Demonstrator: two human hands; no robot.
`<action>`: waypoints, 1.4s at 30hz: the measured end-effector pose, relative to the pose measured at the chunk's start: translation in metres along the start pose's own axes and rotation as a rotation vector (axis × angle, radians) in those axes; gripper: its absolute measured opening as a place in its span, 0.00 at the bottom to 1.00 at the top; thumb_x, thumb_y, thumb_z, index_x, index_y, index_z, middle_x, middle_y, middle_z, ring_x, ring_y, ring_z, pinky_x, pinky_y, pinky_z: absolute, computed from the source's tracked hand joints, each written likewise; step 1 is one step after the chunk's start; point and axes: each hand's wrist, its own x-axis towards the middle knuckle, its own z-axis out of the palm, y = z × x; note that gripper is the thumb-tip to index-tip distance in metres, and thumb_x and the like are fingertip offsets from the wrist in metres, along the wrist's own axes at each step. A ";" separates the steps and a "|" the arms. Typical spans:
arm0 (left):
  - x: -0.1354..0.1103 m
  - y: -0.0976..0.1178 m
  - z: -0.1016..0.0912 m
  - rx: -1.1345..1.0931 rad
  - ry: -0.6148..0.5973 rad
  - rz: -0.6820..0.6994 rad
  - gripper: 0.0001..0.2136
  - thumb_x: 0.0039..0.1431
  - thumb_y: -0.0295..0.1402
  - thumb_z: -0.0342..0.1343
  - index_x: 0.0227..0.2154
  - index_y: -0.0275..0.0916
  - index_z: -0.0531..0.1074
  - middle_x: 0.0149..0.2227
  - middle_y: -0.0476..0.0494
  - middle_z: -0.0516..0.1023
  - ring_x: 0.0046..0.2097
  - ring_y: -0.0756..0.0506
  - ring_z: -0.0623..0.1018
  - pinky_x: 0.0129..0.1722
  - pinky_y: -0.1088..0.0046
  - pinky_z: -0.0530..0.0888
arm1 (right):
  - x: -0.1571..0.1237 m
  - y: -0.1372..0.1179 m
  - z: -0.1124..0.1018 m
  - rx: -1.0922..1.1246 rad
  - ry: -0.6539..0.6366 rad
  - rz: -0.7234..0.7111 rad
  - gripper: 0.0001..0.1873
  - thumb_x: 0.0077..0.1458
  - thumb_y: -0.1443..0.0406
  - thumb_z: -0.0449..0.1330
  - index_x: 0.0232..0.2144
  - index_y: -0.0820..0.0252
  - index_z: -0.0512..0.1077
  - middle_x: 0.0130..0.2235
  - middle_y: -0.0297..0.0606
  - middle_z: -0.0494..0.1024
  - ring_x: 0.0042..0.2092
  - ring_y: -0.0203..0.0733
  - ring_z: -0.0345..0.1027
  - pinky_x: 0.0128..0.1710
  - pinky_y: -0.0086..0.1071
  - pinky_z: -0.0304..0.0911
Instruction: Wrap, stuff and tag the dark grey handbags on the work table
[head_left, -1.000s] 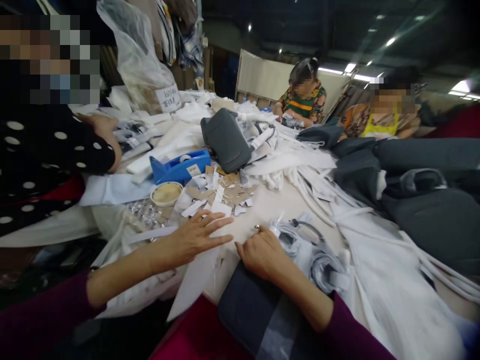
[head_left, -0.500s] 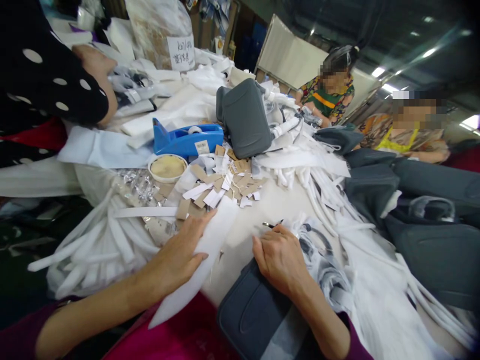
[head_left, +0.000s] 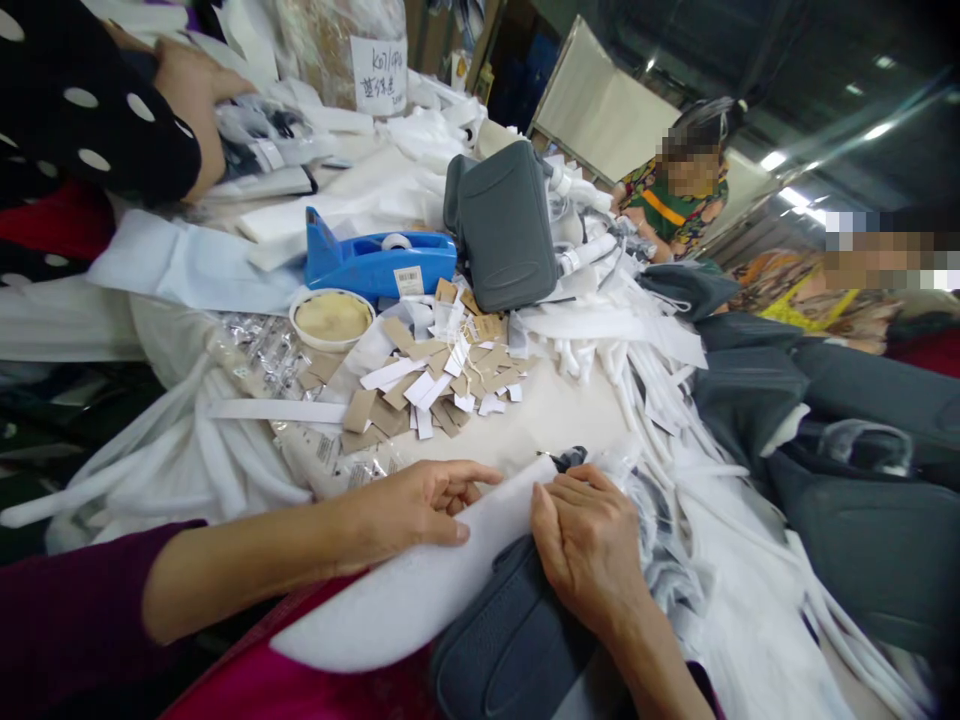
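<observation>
A long white foam strip (head_left: 375,610) slants across my lap, its narrow end up against a dark strap end (head_left: 571,458). Curled beside that end, my right hand (head_left: 589,540) presses the strip between thumb and fingers; whether it also grips the strap is hidden. My left hand (head_left: 439,500) lies along the strip's upper edge, thumb resting on the foam and fingers apart, the index stretched out. Beneath my right hand is a dark blue-grey bag (head_left: 502,640), partly covered by the strip and my forearm. Clear plastic wrapping (head_left: 660,530) bunches to its right.
A blue tape dispenser (head_left: 379,262), a round tub (head_left: 332,318) and scattered paper tags (head_left: 427,375) lie ahead. A grey bag (head_left: 510,225) stands behind them. White foam tubes (head_left: 172,450) spread left; grey bags (head_left: 862,540) pile right. A co-worker's arm (head_left: 191,105) reaches in left; two people sit opposite.
My left hand has moved right and toward me, bringing the foam strip's narrow end to my right hand. The strip now overlaps the dark bag. The view has shifted slightly.
</observation>
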 end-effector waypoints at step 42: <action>-0.005 -0.020 0.003 0.691 0.138 0.255 0.02 0.53 0.25 0.55 0.27 0.35 0.72 0.25 0.54 0.74 0.29 0.53 0.72 0.31 0.82 0.65 | 0.009 0.004 0.017 -0.103 -0.294 0.106 0.25 0.66 0.64 0.46 0.18 0.59 0.67 0.21 0.35 0.72 0.28 0.38 0.65 0.41 0.34 0.56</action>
